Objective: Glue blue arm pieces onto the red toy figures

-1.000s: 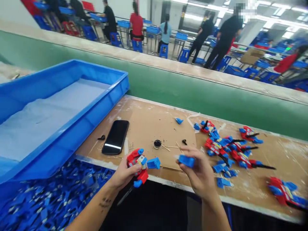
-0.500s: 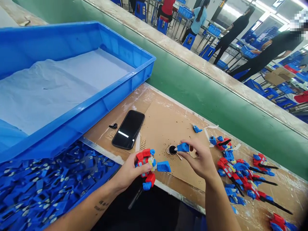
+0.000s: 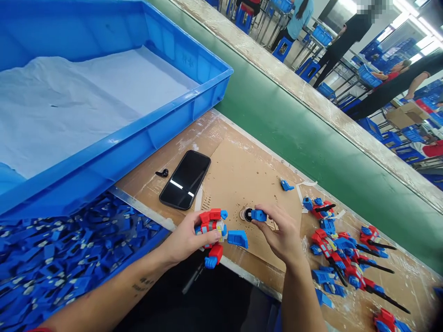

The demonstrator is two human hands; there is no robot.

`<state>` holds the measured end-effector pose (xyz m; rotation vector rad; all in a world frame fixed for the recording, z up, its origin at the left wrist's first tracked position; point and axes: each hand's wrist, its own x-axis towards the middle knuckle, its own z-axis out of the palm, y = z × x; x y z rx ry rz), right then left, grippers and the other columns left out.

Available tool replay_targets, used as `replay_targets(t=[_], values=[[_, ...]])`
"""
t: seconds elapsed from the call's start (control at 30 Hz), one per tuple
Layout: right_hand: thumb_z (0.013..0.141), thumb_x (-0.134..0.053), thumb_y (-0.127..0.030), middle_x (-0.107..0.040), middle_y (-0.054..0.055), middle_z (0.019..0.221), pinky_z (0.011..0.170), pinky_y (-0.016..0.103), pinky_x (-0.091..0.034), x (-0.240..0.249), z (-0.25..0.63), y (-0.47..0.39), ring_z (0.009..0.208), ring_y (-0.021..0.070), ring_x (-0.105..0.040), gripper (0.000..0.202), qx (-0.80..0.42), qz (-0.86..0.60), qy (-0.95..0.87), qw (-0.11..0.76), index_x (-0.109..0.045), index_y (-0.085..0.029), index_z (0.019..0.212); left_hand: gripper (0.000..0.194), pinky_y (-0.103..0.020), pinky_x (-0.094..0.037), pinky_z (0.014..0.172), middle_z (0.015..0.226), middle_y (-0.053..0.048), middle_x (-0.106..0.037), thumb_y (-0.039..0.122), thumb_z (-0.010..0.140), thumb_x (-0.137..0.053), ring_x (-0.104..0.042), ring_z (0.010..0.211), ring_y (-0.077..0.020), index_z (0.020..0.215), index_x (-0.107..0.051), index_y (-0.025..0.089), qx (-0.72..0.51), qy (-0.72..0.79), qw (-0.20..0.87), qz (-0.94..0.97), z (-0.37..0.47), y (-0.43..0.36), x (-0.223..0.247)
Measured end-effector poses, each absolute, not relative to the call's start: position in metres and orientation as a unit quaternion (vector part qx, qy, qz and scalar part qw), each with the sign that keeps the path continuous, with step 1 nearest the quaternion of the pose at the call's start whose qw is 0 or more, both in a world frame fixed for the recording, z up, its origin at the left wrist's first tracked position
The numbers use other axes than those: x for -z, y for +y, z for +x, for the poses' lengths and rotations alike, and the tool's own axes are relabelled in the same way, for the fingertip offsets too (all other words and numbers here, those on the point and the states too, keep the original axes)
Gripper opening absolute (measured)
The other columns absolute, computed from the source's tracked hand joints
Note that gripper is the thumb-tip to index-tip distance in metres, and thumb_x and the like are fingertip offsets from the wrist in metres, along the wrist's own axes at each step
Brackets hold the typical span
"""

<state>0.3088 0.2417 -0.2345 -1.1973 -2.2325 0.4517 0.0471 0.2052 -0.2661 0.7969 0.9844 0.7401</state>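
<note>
My left hand (image 3: 188, 237) is closed round the body of a red and blue robot figure (image 3: 215, 251), whose one blue leg points right. Between the thumb and fingers of my right hand (image 3: 278, 228) is a small blue part (image 3: 259, 215). That part's left end is at the mouth of a small round pot (image 3: 247, 214) with dark contents, and the pot hides its tip. Brown cardboard (image 3: 238, 170) lies under the pot. Another blue piece (image 3: 286, 185) rests farther back on the cardboard.
A black phone (image 3: 185, 180) and an earbud (image 3: 162, 173) lie at left. Beyond them stands a large blue tray (image 3: 173, 108). Many blue parts (image 3: 69, 258) fill the lower left. Several robot figures (image 3: 346, 253) lie at right. People work beyond the green belt (image 3: 311, 120).
The small blue part in my right hand has moved left, to the pot's mouth. My left hand still holds the figure. The camera view has shifted slightly.
</note>
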Motion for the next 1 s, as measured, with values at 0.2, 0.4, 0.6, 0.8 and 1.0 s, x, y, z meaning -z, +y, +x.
replay_targets(t=[0.2, 0.4, 0.6, 0.8, 1.0], values=[[0.094, -0.064, -0.014, -0.066, 0.003, 0.104, 0.080, 0.030, -0.048, 0.232, 0.307, 0.244, 0.092, 0.0157, -0.057, 0.030, -0.152, -0.433, -0.854, 0.244, -0.059, -0.021, 0.123, 0.060, -0.024, -0.036, 0.056, 0.074, -0.003, -0.057, 0.048, 0.077, -0.079, -0.049, 0.060, -0.0088, 0.113, -0.055, 0.006, -0.343, 0.421, 0.764, 0.349, 0.048, 0.207, 0.265], [0.091, -0.071, -0.019, -0.067, 0.003, 0.103, 0.079, 0.025, -0.050, 0.233, 0.313, 0.238, 0.090, 0.0128, -0.060, 0.030, -0.168, -0.472, -0.817, 0.286, -0.062, -0.023, 0.120, 0.066, -0.022, -0.039, 0.053, 0.076, -0.004, -0.059, 0.049, 0.073, -0.082, -0.053, 0.060, -0.0099, 0.117, -0.056, 0.007, -0.346, 0.418, 0.773, 0.328, 0.053, 0.207, 0.265], [0.085, -0.077, -0.025, -0.069, 0.008, 0.104, 0.078, 0.023, -0.057, 0.248, 0.317, 0.226, 0.091, 0.0139, -0.068, 0.034, -0.340, -0.550, -0.574, 0.502, -0.065, -0.019, 0.117, 0.061, -0.022, -0.039, 0.052, 0.076, -0.004, -0.059, 0.047, 0.074, -0.081, -0.053, 0.061, -0.0096, 0.112, -0.058, 0.005, -0.344, 0.411, 0.768, 0.351, 0.059, 0.208, 0.263], [0.081, -0.081, -0.035, -0.067, 0.012, 0.113, 0.082, 0.028, -0.057, 0.263, 0.314, 0.223, 0.098, 0.0178, -0.067, 0.042, -0.418, -0.593, -0.461, 0.511, -0.068, -0.015, 0.116, 0.056, -0.022, -0.037, 0.053, 0.073, -0.001, -0.056, 0.047, 0.076, -0.080, -0.049, 0.059, -0.0076, 0.106, -0.055, 0.007, -0.333, 0.413, 0.763, 0.368, 0.055, 0.204, 0.265], [0.085, -0.078, -0.036, -0.068, 0.010, 0.113, 0.091, 0.031, -0.058, 0.262, 0.308, 0.230, 0.100, 0.0165, -0.068, 0.046, -0.399, -0.600, -0.514, 0.466, -0.068, -0.018, 0.126, 0.056, -0.022, -0.038, 0.056, 0.073, -0.001, -0.055, 0.047, 0.077, -0.080, -0.047, 0.061, -0.0073, 0.106, -0.052, 0.008, -0.338, 0.422, 0.760, 0.359, 0.053, 0.201, 0.268]])
